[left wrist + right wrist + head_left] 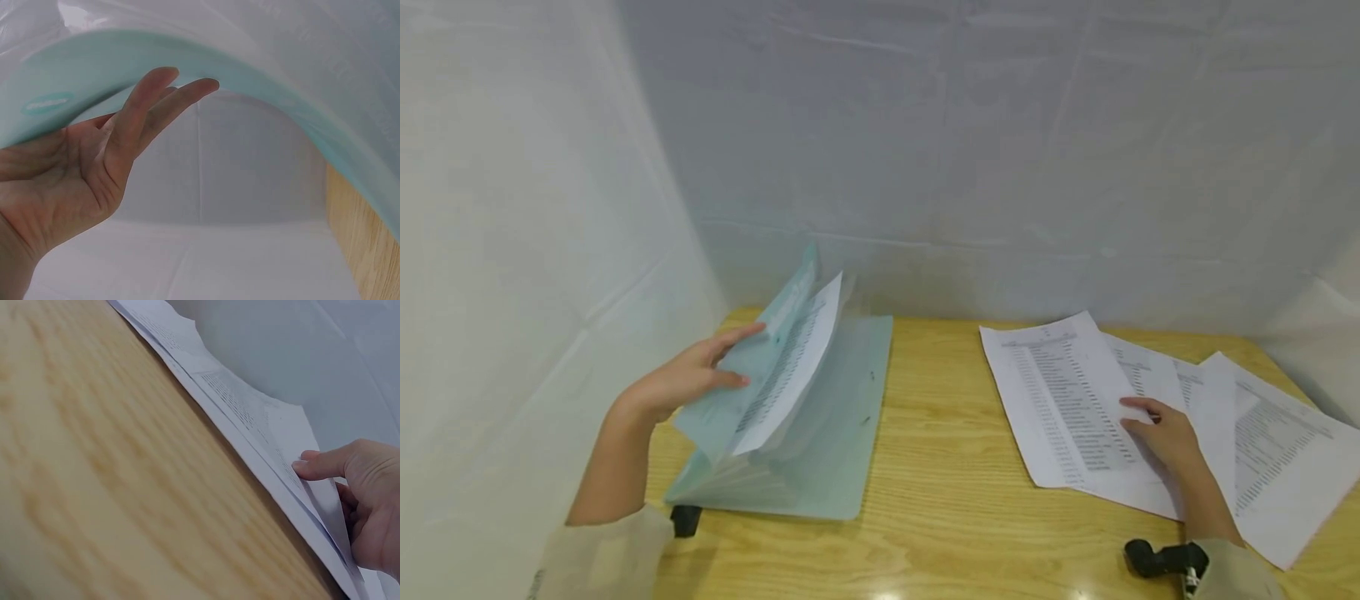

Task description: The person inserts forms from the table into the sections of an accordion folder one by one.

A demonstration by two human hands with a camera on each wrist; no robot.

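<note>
A pale green expanding folder (827, 450) lies open at the left of the wooden table (940, 483). My left hand (741, 358) holds its raised front cover (722, 408) between thumb and straight fingers, and a printed sheet (790, 367) stands in a pocket behind it. In the left wrist view the fingers (156, 106) lie against the curved green cover (269, 75). To the right, my right hand (1150, 421) rests on the top printed sheet (1060, 392). The right wrist view shows the thumb (312, 467) on top of the paper (237, 406) and the other fingers curled at its edge.
More printed sheets (1277, 450) fan out under and to the right of the top one, near the table's right edge. White cloth walls (925, 125) close in the back and both sides. Bare wood (94, 456) lies between folder and papers.
</note>
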